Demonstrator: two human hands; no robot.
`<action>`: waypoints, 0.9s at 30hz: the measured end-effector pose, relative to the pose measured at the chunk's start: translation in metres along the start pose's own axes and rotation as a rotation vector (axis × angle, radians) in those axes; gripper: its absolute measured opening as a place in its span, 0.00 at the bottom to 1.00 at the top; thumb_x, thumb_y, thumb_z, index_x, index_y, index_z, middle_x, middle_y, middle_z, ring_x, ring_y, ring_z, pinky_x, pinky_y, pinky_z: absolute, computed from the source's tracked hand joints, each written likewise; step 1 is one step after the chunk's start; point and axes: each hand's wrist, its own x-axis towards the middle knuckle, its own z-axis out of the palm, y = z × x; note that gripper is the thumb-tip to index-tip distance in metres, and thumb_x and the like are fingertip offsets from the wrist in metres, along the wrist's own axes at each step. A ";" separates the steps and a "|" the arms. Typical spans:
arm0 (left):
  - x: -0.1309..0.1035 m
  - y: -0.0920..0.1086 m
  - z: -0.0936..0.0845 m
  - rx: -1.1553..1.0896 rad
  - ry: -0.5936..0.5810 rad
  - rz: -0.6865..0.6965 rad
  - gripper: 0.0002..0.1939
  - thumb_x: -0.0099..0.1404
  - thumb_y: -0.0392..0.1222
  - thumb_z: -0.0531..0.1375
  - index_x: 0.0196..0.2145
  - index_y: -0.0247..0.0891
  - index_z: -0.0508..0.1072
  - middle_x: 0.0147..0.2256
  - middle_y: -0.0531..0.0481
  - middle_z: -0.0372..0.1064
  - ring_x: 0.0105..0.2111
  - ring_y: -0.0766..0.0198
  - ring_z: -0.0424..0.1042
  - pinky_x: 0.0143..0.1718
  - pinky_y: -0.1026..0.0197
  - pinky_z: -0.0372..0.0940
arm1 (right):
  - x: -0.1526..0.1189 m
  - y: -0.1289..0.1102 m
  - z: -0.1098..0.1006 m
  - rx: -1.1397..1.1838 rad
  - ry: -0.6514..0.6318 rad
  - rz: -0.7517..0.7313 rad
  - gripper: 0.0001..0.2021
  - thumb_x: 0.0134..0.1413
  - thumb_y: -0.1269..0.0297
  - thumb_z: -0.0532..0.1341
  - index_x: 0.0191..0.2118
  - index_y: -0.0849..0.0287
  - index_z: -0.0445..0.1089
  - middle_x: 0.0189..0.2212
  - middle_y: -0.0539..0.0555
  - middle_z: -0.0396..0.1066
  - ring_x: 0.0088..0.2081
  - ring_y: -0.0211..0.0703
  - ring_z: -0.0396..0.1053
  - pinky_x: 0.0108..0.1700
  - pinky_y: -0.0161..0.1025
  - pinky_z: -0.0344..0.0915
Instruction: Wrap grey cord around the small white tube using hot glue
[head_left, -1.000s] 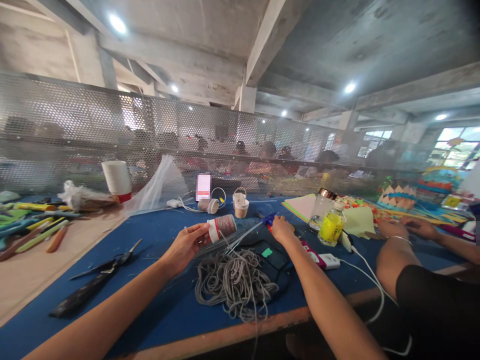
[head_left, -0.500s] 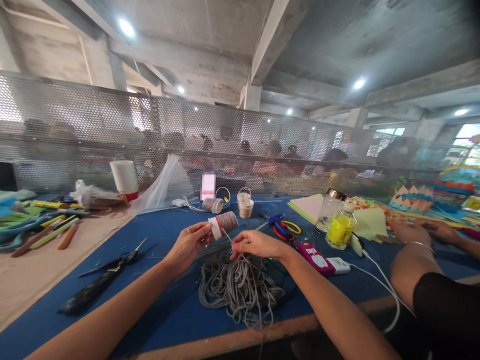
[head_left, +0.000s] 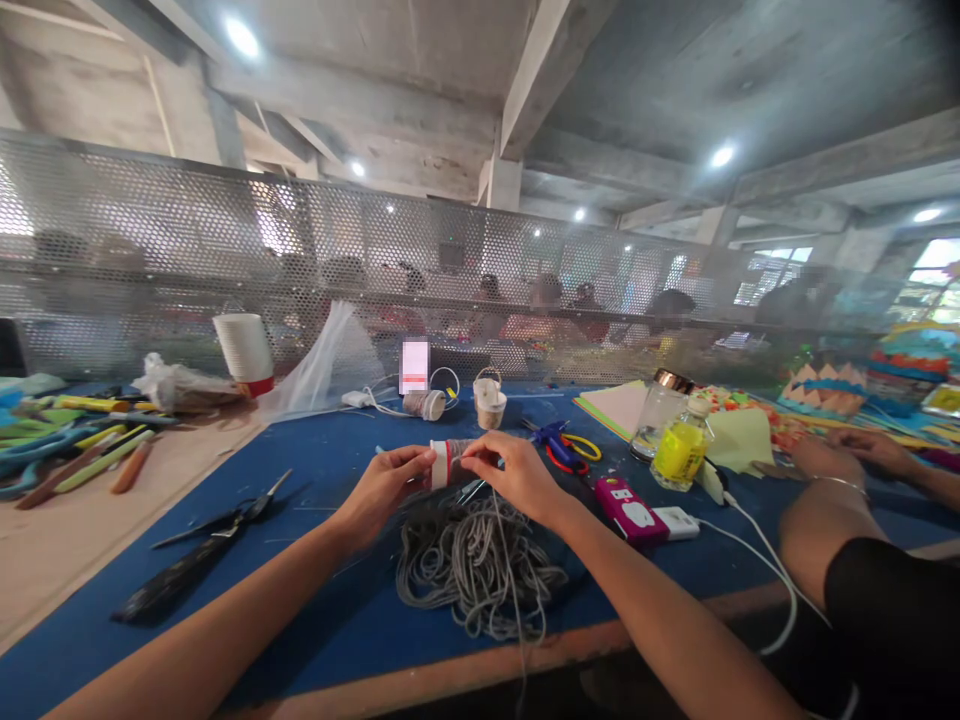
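The right hand (head_left: pixel 517 475), at first by the blue-handled pliers (head_left: pixel 553 436) and then pinching the thin grey cord (head_left: pixel 504 535) beside the cup, is now up against the cord-wrapped side of the white paper cup with a red band (head_left: pixel 441 466). The cup, earlier tilted up to the right, now lies more nearly level in the left hand (head_left: pixel 394 480).

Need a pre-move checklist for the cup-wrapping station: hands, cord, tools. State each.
1. White paper cup with red band, wrapped in greyish cord, held in left hand: ok.
2. Right hand fingertips at the wrapped side: ok.
3. Loose grey cord pile free of knots: cannot tell, loops overlap.
4. All cord on blue tabletop: not ok, a strand hangs over the front edge.
5. Black-handled metal scissors clear of cord pile: ok.
6. Wrap even all round: cannot tell, fingers cover part.
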 end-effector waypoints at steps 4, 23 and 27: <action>-0.002 0.000 0.004 0.056 -0.020 0.023 0.12 0.55 0.46 0.67 0.32 0.35 0.80 0.30 0.44 0.76 0.30 0.60 0.72 0.34 0.62 0.65 | 0.001 -0.002 0.000 -0.040 0.034 -0.027 0.08 0.60 0.59 0.59 0.37 0.56 0.72 0.31 0.50 0.70 0.31 0.35 0.66 0.38 0.33 0.62; -0.005 -0.002 0.007 0.155 -0.051 0.023 0.10 0.54 0.46 0.66 0.27 0.36 0.78 0.25 0.49 0.71 0.23 0.66 0.65 0.27 0.66 0.59 | 0.002 0.006 0.005 -0.111 0.093 0.026 0.09 0.59 0.58 0.58 0.35 0.56 0.73 0.31 0.50 0.73 0.33 0.37 0.69 0.39 0.32 0.62; -0.005 -0.003 0.006 0.171 -0.087 0.027 0.10 0.56 0.46 0.65 0.27 0.36 0.78 0.25 0.50 0.71 0.24 0.67 0.65 0.28 0.66 0.59 | 0.002 0.007 0.005 -0.120 0.101 0.028 0.09 0.59 0.58 0.58 0.35 0.56 0.73 0.31 0.50 0.73 0.34 0.38 0.69 0.38 0.32 0.62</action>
